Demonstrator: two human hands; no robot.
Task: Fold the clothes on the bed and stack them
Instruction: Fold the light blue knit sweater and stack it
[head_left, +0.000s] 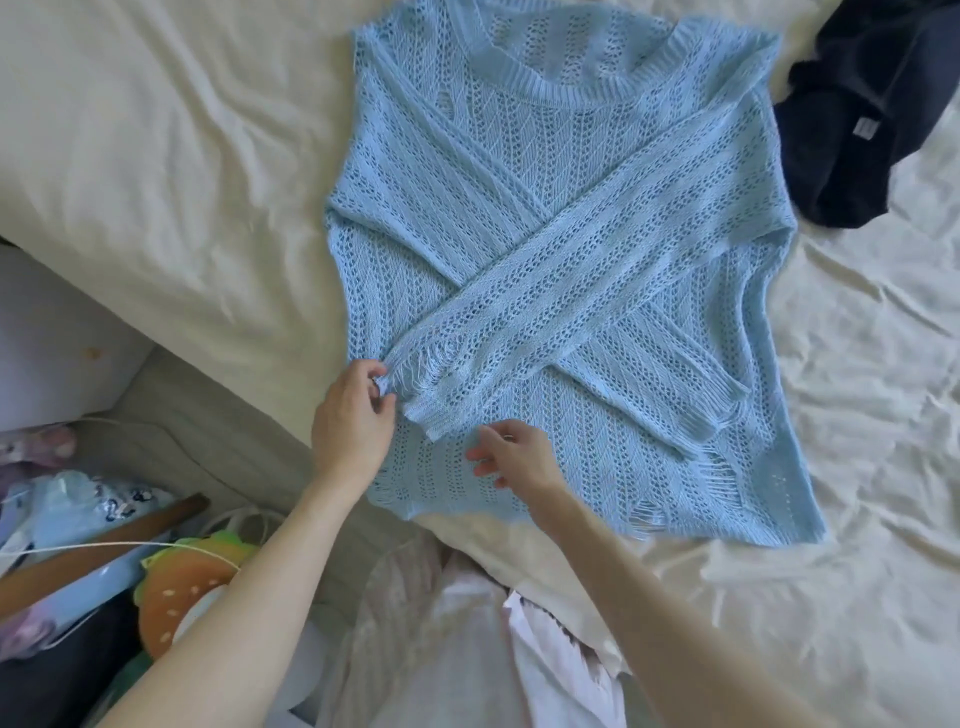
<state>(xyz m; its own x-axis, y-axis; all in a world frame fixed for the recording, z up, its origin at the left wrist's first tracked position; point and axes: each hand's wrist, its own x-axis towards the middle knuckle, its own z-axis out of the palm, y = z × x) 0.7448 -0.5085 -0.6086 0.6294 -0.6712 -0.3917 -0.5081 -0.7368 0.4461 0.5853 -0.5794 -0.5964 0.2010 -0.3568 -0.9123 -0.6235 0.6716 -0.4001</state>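
A light blue open-knit sweater (550, 218) lies flat on the cream bed sheet (171, 171), neckline at the far end. Both sleeves are folded across the body and cross in an X. My left hand (353, 421) pinches the frayed cuff of the upper sleeve at the sweater's near left edge. My right hand (514, 454) hovers just above the lower body of the sweater with loosely curled fingers and holds nothing. A dark navy garment (872, 109) lies crumpled at the far right of the bed.
The bed's corner sits in front of me. Off the bed at lower left are a burger-shaped plush (182, 597), a wooden stick (98, 551), cords and bags. Pale pink fabric (467, 639) shows at the bottom centre.
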